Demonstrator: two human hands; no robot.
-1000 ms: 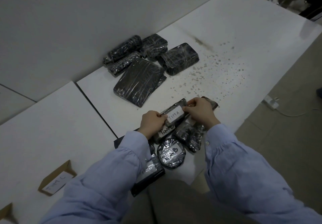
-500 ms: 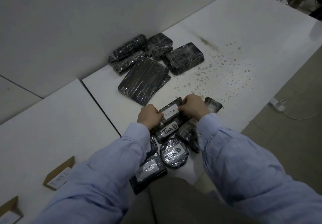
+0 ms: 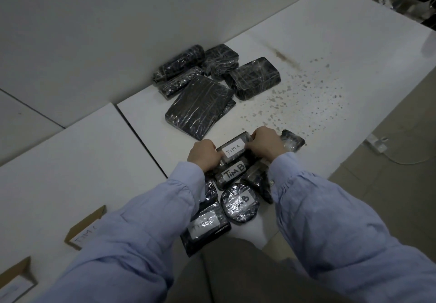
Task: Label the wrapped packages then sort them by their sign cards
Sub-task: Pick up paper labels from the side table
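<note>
A black wrapped package with a white label reading TIM A (image 3: 234, 150) lies near the table's front edge. My left hand (image 3: 204, 155) grips its left end and my right hand (image 3: 264, 143) grips its right end, thumbs at the label's edges. Just below it sits a package labelled TIM B (image 3: 233, 173), then a round package with a B label (image 3: 240, 202) and a flat one labelled TIM (image 3: 205, 228). Several unlabelled black packages (image 3: 200, 105) are grouped at the back by the wall.
Two brown cardboard sign cards stand on the left table: one marked TIM (image 3: 86, 228), another (image 3: 15, 279) at the lower left corner. A dark seam (image 3: 139, 137) separates the two white tables. A speckled stain (image 3: 302, 90) spreads to the right. A power strip (image 3: 377, 143) lies on the floor.
Both hands have stayed on the TIM A package, sliding it slightly away from me above the TIM B package. The camera view shifted a little.
</note>
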